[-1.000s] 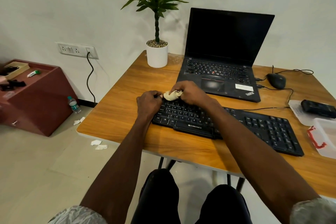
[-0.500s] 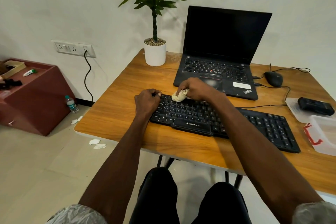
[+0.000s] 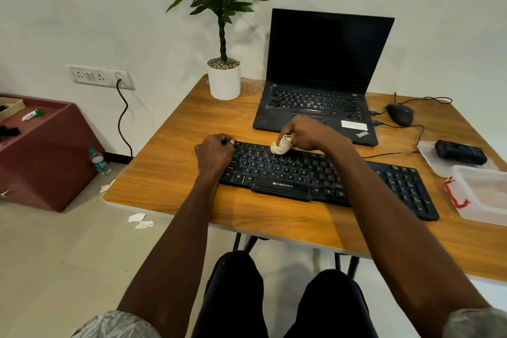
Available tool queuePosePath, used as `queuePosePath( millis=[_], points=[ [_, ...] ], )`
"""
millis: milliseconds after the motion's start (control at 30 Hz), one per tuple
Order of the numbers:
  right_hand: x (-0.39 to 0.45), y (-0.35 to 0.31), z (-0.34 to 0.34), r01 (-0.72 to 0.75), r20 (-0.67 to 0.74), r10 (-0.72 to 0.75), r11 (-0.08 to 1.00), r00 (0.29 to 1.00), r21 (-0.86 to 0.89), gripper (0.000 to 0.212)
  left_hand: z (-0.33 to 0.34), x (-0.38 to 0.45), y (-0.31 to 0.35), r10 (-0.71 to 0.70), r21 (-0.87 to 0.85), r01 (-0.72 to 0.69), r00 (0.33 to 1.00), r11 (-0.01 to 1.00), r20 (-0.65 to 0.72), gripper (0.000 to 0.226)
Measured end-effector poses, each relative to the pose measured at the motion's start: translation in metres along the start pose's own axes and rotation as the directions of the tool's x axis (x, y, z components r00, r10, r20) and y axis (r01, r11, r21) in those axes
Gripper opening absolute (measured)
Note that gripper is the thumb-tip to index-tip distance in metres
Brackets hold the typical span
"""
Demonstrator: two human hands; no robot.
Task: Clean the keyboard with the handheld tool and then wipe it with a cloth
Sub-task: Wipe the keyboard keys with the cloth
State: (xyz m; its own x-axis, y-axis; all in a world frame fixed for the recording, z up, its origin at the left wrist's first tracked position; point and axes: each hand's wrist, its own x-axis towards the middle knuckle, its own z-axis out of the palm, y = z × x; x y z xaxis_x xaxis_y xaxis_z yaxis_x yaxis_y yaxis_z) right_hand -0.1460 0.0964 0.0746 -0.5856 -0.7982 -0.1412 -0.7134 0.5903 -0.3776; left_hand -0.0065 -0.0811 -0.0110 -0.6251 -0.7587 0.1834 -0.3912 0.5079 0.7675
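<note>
Wiping looks underway: right hand grips a bunched cloth on the keyboard at mid-bench, left hand clutching its left end (most keys apparently remain).

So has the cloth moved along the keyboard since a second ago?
Yes. The cloth, held in the right hand, has slid rightward along the keyboard's top row, away from the left hand.

Matt black plastic keyboard, crumpled cream cloth, smooth wood-grain table.
</note>
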Motion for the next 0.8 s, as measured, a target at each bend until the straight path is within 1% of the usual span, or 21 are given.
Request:
queuePosePath(
  millis=[67,167,233,300,400,500,533,567,600,667,700,767,800],
  points=[
    [0.002,-0.006,-0.002,0.003,-0.029,-0.003,1.0,1.0,-0.024,0.035,0.0,0.0,0.0,-0.001,-0.005,0.001,1.0,1.0,0.0,0.021],
    [0.007,-0.03,0.011,0.069,-0.132,-0.052,0.989,0.99,0.128,0.036,0.0,-0.001,0.001,0.004,0.003,-0.004,1.0,1.0,0.005,0.022],
    [0.008,-0.034,0.021,0.088,-0.136,-0.065,0.981,0.989,0.172,0.037,0.0,-0.001,0.002,0.006,0.005,-0.006,1.0,1.0,0.004,0.022],
    [0.004,-0.023,0.023,0.062,-0.112,-0.046,0.987,0.993,0.148,0.037,-0.001,-0.001,0.001,0.007,0.004,-0.007,1.0,1.0,0.004,0.022],
    [-0.011,0.007,0.009,-0.015,-0.079,0.024,0.993,0.997,0.115,0.037,0.0,-0.001,0.0,0.003,-0.002,-0.003,1.0,1.0,0.006,0.021],
    [-0.021,0.028,-0.006,-0.112,-0.061,0.112,0.994,0.992,-0.002,0.035,0.0,-0.002,0.001,0.009,0.003,-0.009,1.0,1.0,-0.003,0.021],
    [-0.02,0.028,-0.008,-0.129,-0.076,0.126,0.991,0.989,-0.036,0.034,0.0,-0.002,0.002,0.011,0.003,-0.011,1.0,1.0,-0.006,0.021],
    [-0.018,0.023,-0.008,-0.124,-0.113,0.12,0.992,0.986,-0.034,0.034,0.0,-0.002,0.002,0.012,0.004,-0.012,1.0,1.0,-0.007,0.022],
    [-0.014,0.014,-0.006,-0.096,-0.152,0.096,0.995,0.984,0.01,0.033,0.0,-0.002,0.003,0.011,0.005,-0.011,1.0,1.0,-0.008,0.021],
    [-0.008,-0.01,0.004,-0.001,-0.203,0.029,0.991,0.979,0.137,0.034,-0.001,-0.003,0.004,0.003,0.009,-0.003,1.0,1.0,-0.006,0.022],
    [-0.006,-0.021,0.012,0.041,-0.207,-0.006,0.985,0.978,0.17,0.035,-0.002,-0.002,0.004,0.0,0.01,0.0,1.0,1.0,-0.005,0.022],
    [-0.004,-0.027,0.026,0.074,-0.182,-0.047,0.987,0.982,0.142,0.038,-0.002,-0.003,0.005,-0.002,0.007,0.002,1.0,1.0,-0.003,0.022],
    [-0.005,-0.023,0.029,0.064,-0.179,-0.041,0.99,0.983,0.126,0.039,-0.002,-0.003,0.005,-0.003,0.002,0.003,1.0,1.0,-0.001,0.021]
  ],
)
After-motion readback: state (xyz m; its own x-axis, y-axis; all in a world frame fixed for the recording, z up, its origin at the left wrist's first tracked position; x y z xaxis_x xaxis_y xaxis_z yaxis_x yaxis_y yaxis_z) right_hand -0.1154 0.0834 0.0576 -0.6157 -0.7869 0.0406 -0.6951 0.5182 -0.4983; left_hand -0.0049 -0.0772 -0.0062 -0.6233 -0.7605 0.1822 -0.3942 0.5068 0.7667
